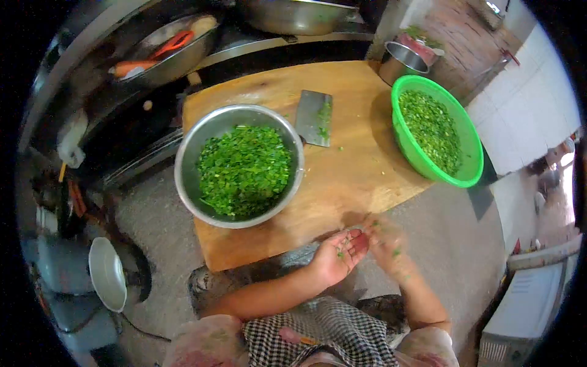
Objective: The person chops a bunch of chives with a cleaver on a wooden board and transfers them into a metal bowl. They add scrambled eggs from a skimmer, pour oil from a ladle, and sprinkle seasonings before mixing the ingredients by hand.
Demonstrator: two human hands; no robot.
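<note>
My left hand [337,258] is palm up in front of the wooden board [361,165], fingers stretched out, with bits of chopped greens stuck to it. Close beside its fingertips is my right hand [386,243], smeared by motion and flecked with green; its fingers cannot be made out. A steel bowl [188,189] of chopped green herbs [244,171] sits on the board's left part. Behind and to the right of that bowl lies a cleaver [313,116], green scraps on its blade. At the board's right edge stands a bright green plastic basin [411,150] of finely chopped greens [431,131].
A steel pot [400,64] stands behind the basin. Along the back are a large metal pan [293,15] and a basin [199,46] holding orange-handled items. On the floor at left is a pale round container [107,275]; a white appliance [523,312] stands at lower right.
</note>
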